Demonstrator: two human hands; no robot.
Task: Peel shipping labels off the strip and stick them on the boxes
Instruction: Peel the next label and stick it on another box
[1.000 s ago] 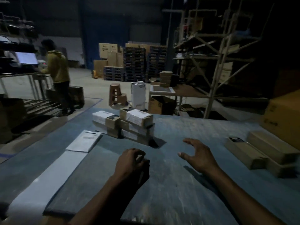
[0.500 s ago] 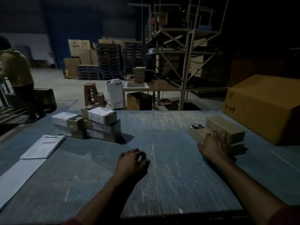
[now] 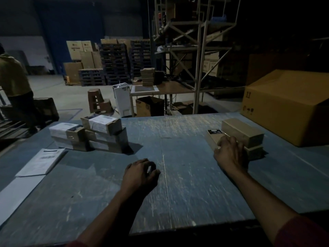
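Note:
On the right of the blue-grey table (image 3: 178,184) stands a small stack of plain brown boxes (image 3: 243,131). My right hand (image 3: 229,154) lies on the lowest front box (image 3: 212,138), fingers curled over its near end. My left hand (image 3: 140,173) rests on the table in the middle, fingers curled under, with a small pale scrap showing between them. A pile of labelled boxes (image 3: 99,132) with white labels sits at the left. The white label strip (image 3: 41,162) lies at the table's left edge, running toward me.
A large cardboard carton (image 3: 284,107) stands on the table's far right corner. Beyond the table are a metal rack (image 3: 197,56), stacked pallets and cartons (image 3: 114,65), a stool (image 3: 97,101) and a person (image 3: 14,82) at the far left.
The view has swung right. My right hand travelled from the table's middle to the plain boxes on the right and now lies on the front one. My left hand stayed on the table.

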